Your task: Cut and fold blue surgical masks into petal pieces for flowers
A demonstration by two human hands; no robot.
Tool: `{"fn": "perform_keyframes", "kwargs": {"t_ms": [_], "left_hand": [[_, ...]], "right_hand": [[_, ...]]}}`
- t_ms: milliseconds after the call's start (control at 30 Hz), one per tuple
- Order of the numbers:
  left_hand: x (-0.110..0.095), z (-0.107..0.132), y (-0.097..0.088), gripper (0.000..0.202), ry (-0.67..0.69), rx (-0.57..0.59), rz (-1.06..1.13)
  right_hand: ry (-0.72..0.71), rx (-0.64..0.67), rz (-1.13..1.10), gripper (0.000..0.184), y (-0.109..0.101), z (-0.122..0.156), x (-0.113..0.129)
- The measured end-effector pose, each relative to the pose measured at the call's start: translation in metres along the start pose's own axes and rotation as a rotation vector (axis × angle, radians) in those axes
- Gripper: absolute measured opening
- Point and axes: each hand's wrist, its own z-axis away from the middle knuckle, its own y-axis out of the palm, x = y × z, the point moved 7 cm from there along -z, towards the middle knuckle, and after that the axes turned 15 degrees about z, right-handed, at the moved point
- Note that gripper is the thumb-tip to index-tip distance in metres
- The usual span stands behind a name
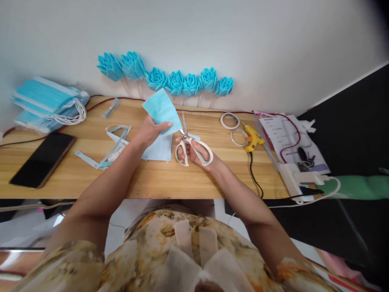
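Note:
My left hand pinches a piece of light blue mask fabric, its thumb lying on the front face. In my right hand is a pair of scissors with cream handles, fingers through the loops. The blades are spread and point away from me, right at the fabric's lower right corner. Beneath the hands a paler blue sheet lies flat on the wooden table. Cut-off strips are heaped left of my left forearm.
Several blue fabric flowers on sticks lean against the wall. At left are a stack of face masks and a phone. A yellow glue gun, tape rolls, papers and a power strip occupy the right side.

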Motion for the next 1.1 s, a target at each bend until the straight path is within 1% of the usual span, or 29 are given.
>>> {"fn": "perform_keyframes", "kwargs": {"t_ms": [133, 367, 500, 667, 833, 967, 1100], "left_hand": [[0.0007, -0.002, -0.0034, 0.055, 0.004, -0.008, -0.03], [-0.0019, 0.0003, -0.0001, 0.051, -0.008, -0.038, 0.033], [0.0005, -0.0001, -0.0008, 0.05, -0.008, -0.022, 0.067], [0.0019, 0.0003, 0.0005, 0.05, -0.02, -0.005, 0.065], [0.0008, 0.0008, 0.0041, 0.056, -0.014, 0.012, 0.105], [0.0004, 0.0007, 0.0049, 0.058, -0.006, 0.018, 0.108], [-0.0003, 0.0012, 0.005, 0.059, -0.014, 0.011, 0.128]], "right_hand": [[-0.027, 0.004, 0.018, 0.049, 0.001, -0.0002, 0.0034], [-0.018, -0.021, 0.012, 0.053, -0.0005, -0.0009, 0.0017], [-0.01, -0.056, -0.006, 0.058, -0.003, -0.0001, 0.001], [-0.004, -0.065, -0.003, 0.051, -0.0024, 0.0008, 0.0014], [-0.009, -0.089, -0.05, 0.052, -0.0001, 0.0018, 0.0058], [0.01, -0.112, -0.046, 0.049, 0.0, 0.0025, 0.0067], [-0.019, -0.093, -0.058, 0.051, 0.0001, 0.0022, 0.0065]]}}
